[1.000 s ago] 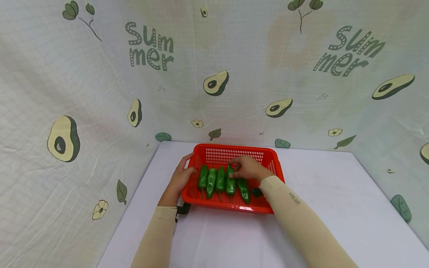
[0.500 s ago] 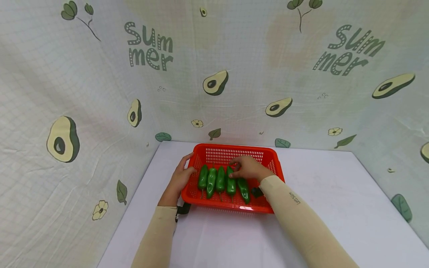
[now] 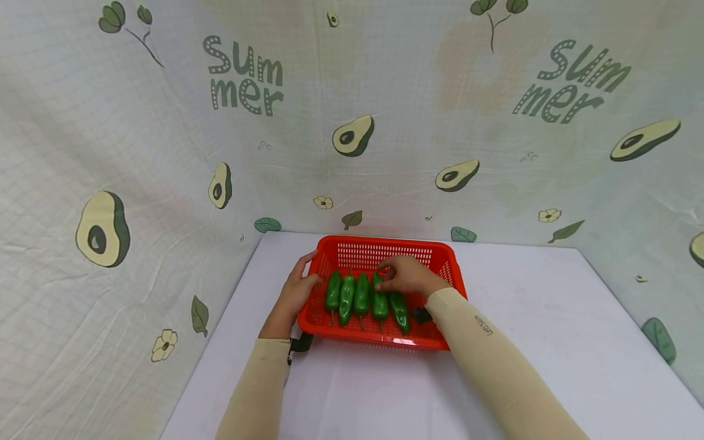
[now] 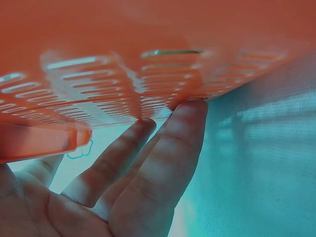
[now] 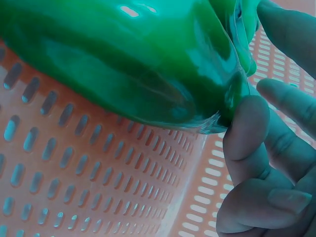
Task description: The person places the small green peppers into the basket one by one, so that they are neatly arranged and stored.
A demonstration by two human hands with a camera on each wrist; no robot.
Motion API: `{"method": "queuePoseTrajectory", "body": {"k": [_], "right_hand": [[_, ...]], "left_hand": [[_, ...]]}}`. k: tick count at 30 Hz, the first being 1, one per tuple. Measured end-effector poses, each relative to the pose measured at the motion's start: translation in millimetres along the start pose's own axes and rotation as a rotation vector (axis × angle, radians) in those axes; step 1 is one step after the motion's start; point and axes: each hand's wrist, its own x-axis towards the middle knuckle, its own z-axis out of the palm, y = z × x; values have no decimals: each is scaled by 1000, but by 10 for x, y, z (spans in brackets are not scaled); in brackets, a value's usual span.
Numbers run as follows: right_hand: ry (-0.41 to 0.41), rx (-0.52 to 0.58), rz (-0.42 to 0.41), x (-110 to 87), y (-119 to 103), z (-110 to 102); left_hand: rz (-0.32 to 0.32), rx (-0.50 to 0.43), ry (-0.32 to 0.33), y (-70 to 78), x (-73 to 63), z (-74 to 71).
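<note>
Several green peppers (image 3: pixel 347 300) lie side by side in a red plastic basket (image 3: pixel 379 342). My left hand (image 3: pixel 297 293) grips the basket's left side, thumb over the rim. In the left wrist view, the fingers (image 4: pixel 168 153) press against the slotted outside wall. My right hand (image 3: pixel 407 276) reaches into the basket from the right. Its thumb and finger pinch the upper end of one green pepper (image 3: pixel 380 305), second from the right. The rightmost pepper (image 3: pixel 400 315) lies tilted below that hand. In the right wrist view, a curled finger (image 5: pixel 247 118) is at the tip of a large-looking pepper (image 5: pixel 123 64).
The basket stands on a white-covered table (image 3: pixel 522 305), close to the back cloth (image 3: pixel 407 183) printed with avocados and lettering. Another cloth side hangs at the left (image 3: pixel 154 275). A small black device (image 3: pixel 299 343) is strapped at the left wrist.
The pepper under my right hand has shifted slightly, its lower end and stem swinging a little to the right. My right fingers moved slightly with it. The left hand and basket stay put.
</note>
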Motion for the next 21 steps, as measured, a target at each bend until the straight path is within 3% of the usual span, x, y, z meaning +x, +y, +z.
{"method": "queuePoseTrajectory", "body": {"k": [11,21], "right_hand": [[24,-14,-13,8,-13,-1],[51,-12,37,1,-35,-47]], "left_hand": [[13,0,4,15,-6,-15],[14,-7,0,8,-17,-8]]}}
